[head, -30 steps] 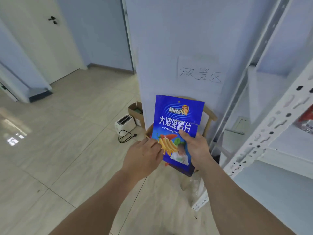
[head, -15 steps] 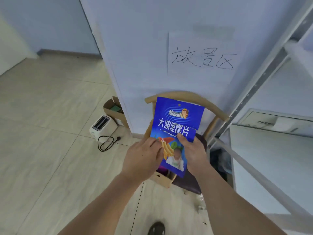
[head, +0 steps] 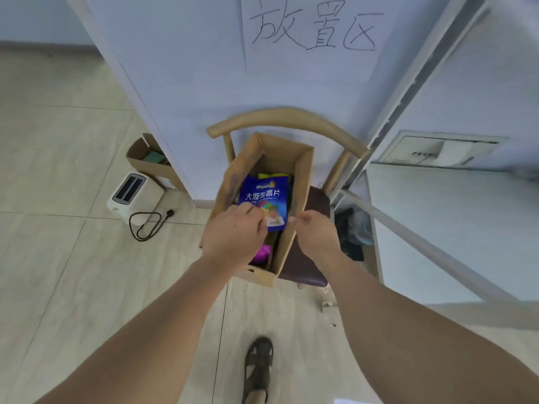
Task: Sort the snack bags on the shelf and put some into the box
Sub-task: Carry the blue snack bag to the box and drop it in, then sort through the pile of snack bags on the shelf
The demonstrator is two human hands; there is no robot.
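A blue snack bag with white Chinese lettering lies inside an open cardboard box, on top of other bags, one yellow and one pink. The box stands on a dark seat of a wooden chair. My left hand reaches into the box and its fingers grip the bag's lower left corner. My right hand is curled at the rim of the box's right wall, just off the bag's lower right corner. Whether it pinches the rim is unclear.
A paper sign with handwritten characters hangs on the wall above the chair. A white toaster with its cord and a small open carton sit on the floor at left. A grey metal shelf frame runs along the right. A sandalled foot is below.
I have stepped closer and looked down. The blue bag went from upright in both hands down into the box. My right hand has come off the bag to the box's rim.
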